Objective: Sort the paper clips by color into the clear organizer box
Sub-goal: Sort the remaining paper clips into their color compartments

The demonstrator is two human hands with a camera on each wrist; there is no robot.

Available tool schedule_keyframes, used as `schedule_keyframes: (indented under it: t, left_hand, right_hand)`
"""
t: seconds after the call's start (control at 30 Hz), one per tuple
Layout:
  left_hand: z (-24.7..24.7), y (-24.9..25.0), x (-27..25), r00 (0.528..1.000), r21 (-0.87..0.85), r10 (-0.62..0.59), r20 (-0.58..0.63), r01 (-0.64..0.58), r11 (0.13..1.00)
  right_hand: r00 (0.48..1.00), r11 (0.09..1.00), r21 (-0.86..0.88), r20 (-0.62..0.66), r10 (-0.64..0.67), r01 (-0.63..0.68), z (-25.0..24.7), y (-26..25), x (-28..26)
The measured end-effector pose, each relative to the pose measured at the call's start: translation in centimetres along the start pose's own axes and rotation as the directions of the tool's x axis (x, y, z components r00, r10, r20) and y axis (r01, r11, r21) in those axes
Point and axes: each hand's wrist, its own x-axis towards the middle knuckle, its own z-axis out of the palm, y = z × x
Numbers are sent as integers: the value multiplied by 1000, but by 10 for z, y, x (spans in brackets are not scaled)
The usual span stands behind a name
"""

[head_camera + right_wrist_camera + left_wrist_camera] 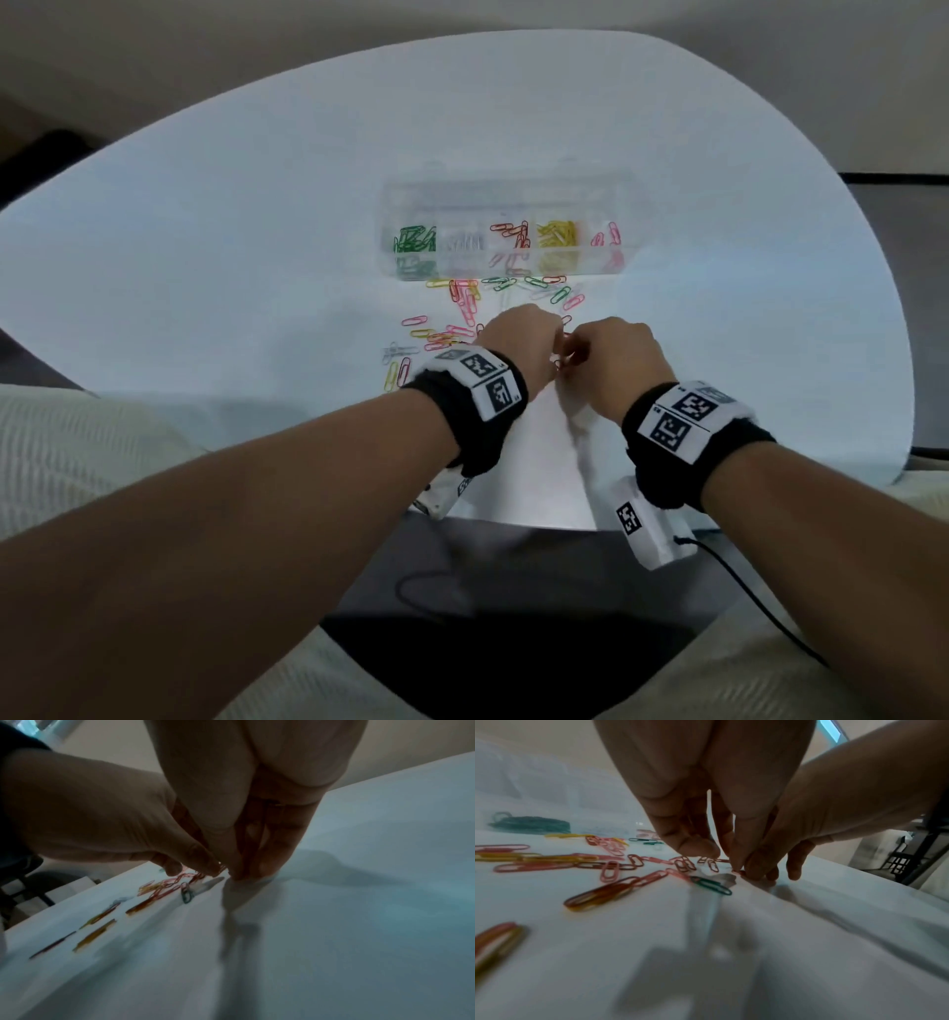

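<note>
The clear organizer box stands on the white table beyond the hands, holding green, red, yellow and pink clips in separate compartments. Loose mixed clips lie between the box and my hands. My left hand and right hand meet fingertip to fingertip on the table. Red clips show between the right hand's thumb and fingers, and the left hand's fingertips pinch at a red clip. A green clip lies just before them.
More red, pink and yellow clips are scattered to the left of my hands. The white table cover has a raised crease running toward the near edge. A black cable hangs below the right wrist.
</note>
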Motion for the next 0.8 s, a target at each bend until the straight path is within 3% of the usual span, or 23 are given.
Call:
schedule_keyframes:
  t: [0.2, 0.43, 0.63, 0.8]
  left_hand:
    - [6, 7, 3, 997, 133, 62, 48, -68, 989]
    - [14, 22, -6, 979, 210, 57, 195, -99, 973]
    - [22, 18, -22, 986, 172, 89, 138, -112, 979]
    - [25, 18, -30, 996, 85, 30, 86, -38, 996]
  right_hand:
    - [994, 990, 97, 58, 93, -98, -9, 9, -1]
    - [992, 994, 30, 79, 99, -102, -13, 5, -2]
    - [994, 996, 28, 77, 76, -79, -10, 7, -2]
    - [998, 995, -96, 54, 40, -35, -6, 7, -5]
